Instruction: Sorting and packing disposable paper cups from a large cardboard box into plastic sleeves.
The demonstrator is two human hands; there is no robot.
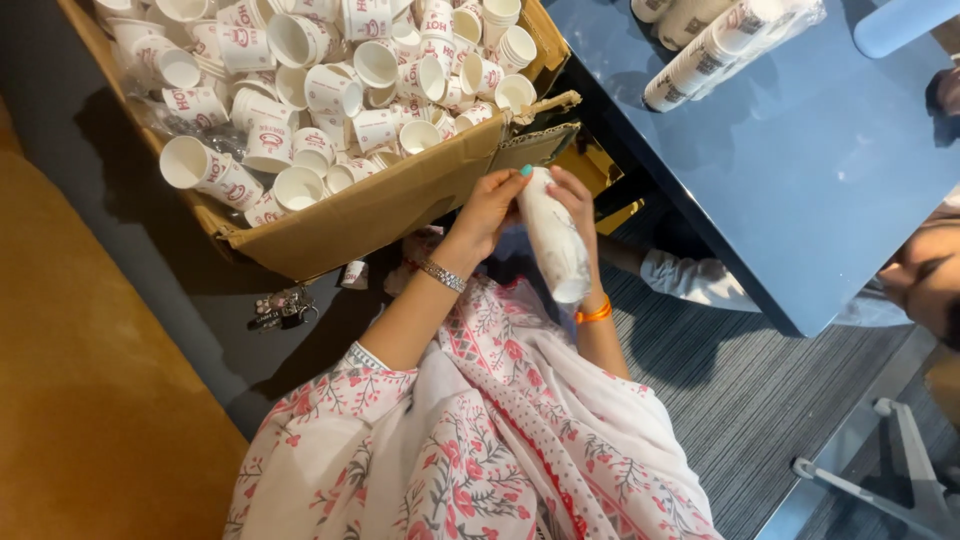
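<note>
Near, centre: stack of cups [555, 245], white, held w/ both hands, tilted, over the lap. Left hand [487, 207] grips its far end from the left, fingers closed on it; right hand [578, 200] wraps the right side, also clamped. Just beyond, far left: cardboard box [380, 205] full of loose paper cups [330, 90], jumbled. Far right: blue table [800, 180] w/ bagged cup sleeves [715, 50] lying on it.

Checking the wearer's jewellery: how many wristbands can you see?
2: a silver bracelet on the left wrist, an orange band on the right wrist; others may hide under sleeves.
</note>
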